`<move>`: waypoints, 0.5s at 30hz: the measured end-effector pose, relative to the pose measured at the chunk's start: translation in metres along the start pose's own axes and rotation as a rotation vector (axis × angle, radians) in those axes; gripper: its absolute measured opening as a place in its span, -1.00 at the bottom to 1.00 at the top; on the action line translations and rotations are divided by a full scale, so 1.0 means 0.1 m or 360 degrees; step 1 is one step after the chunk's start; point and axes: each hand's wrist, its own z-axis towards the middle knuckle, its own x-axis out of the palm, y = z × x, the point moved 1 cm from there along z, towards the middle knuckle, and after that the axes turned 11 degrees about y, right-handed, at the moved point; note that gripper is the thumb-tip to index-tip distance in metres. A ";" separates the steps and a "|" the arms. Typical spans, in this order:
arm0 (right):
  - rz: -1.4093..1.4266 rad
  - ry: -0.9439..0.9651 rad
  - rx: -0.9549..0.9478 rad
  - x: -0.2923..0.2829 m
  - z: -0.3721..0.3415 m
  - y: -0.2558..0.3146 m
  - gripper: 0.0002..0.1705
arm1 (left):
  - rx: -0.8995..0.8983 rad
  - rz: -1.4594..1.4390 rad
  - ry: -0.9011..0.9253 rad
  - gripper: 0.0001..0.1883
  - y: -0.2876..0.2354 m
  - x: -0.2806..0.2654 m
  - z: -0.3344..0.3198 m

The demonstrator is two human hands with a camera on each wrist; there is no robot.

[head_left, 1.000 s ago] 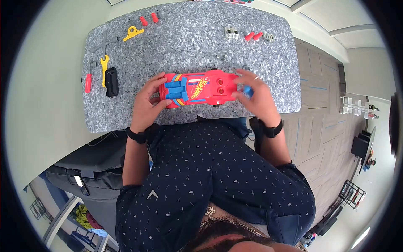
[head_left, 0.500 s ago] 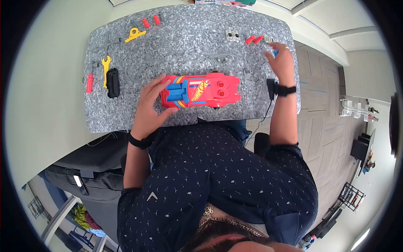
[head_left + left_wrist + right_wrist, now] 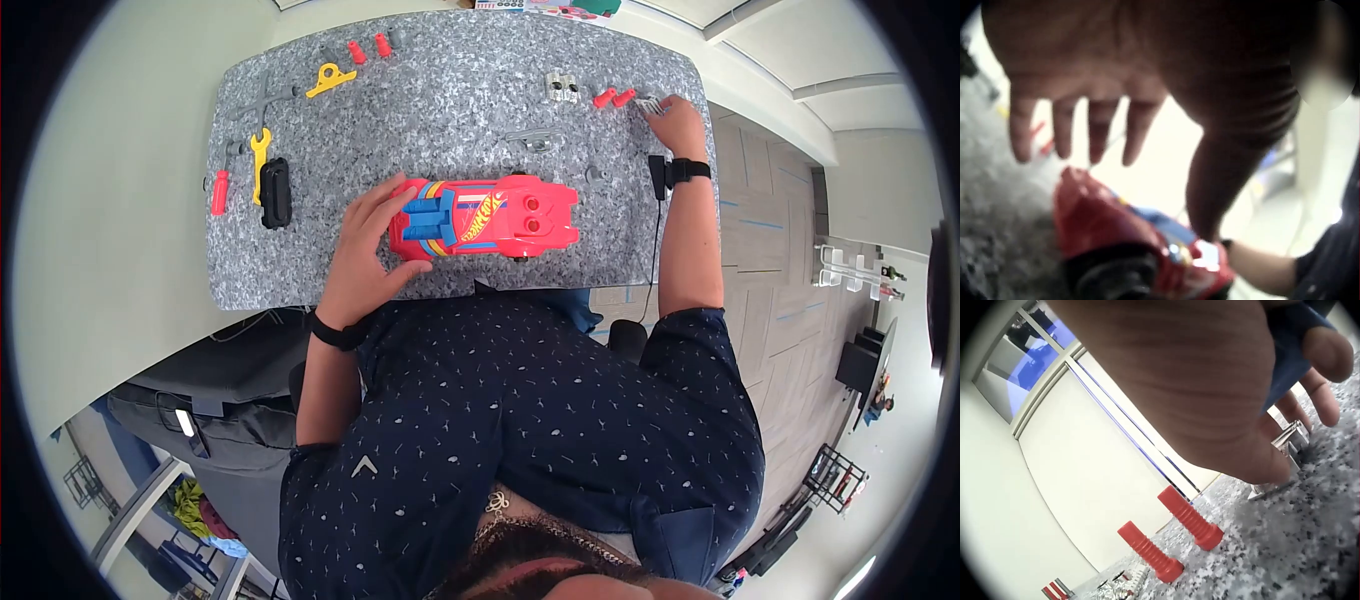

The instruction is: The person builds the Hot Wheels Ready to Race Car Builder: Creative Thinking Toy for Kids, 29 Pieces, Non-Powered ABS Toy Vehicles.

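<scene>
A red toy car [image 3: 515, 218] with blue and yellow trim lies on the speckled table in front of the person. At its left end is the left hand [image 3: 365, 255], fingers at the far side and thumb at the near side, all fairly straight. Over at the table's far right, the right hand [image 3: 682, 130] reaches down to a small silver toy part [image 3: 650, 105], pinching it between thumb and fingers. That same hand holds a blue piece [image 3: 1289, 350] in its palm under a curled finger; most of this piece is hidden. Two red ribbed toy bolts [image 3: 1191, 519] stand beside the right hand.
Silver pieces [image 3: 563, 88] and a grey part [image 3: 530, 139] lie beyond the car. On the left are a yellow wrench [image 3: 260, 155], a black part [image 3: 276, 193], a red-handled tool [image 3: 219, 192] and a yellow piece [image 3: 330, 79]. A box [image 3: 570, 10] stands past the far edge.
The right hand has left the car's right end, moved to the far right with the blue piece, and come down onto the silver part. The left hand stays at the car.
</scene>
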 end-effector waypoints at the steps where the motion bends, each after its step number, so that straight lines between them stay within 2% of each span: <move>1: -0.0021 -0.0028 -0.0001 -0.01 -0.06 0.01 -0.49 | 0.0019 0.0013 0.0015 0.03 0.01 0.00 0.01; 5: 0.0098 -0.0267 0.0094 -0.12 -0.49 0.15 -0.43 | 0.0044 0.0104 0.0020 0.10 0.03 0.06 0.06; 6: 0.0186 -0.0313 0.0032 -0.19 -0.64 0.24 -0.39 | 0.0017 0.0099 0.0017 0.12 0.04 0.08 0.06; 8: 0.0490 -0.0350 -0.0354 -0.32 -1.01 0.53 -0.38 | -0.0029 0.0092 0.0017 0.17 0.09 0.14 0.07; 9: 0.0651 -0.0183 -0.0503 -0.46 -1.30 0.85 -0.39 | -0.0012 0.0040 -0.0001 0.17 0.10 0.16 0.09; 10: 0.0685 -0.0234 -0.0815 -0.47 -1.54 1.10 -0.44 | 0.0009 -0.0012 -0.0014 0.18 0.12 0.17 0.10; 11: 0.0811 -0.0106 -0.0975 -0.53 -1.80 1.41 -0.47 | 0.0031 -0.0063 -0.0025 0.19 0.13 0.18 0.12; 12: 0.0824 0.0024 -0.1128 -0.54 -2.04 1.67 -0.49 | 0.0042 -0.0086 -0.0022 0.19 0.14 0.20 0.13; 13: 0.0783 0.0208 -0.1153 -0.54 -2.26 1.91 -0.46 | 0.0049 -0.0108 -0.0025 0.19 0.14 0.21 0.13; 15: 0.0523 0.0255 -0.1324 -0.41 -2.49 2.22 -0.44 | 0.0047 -0.0128 -0.0035 0.18 0.15 0.22 0.12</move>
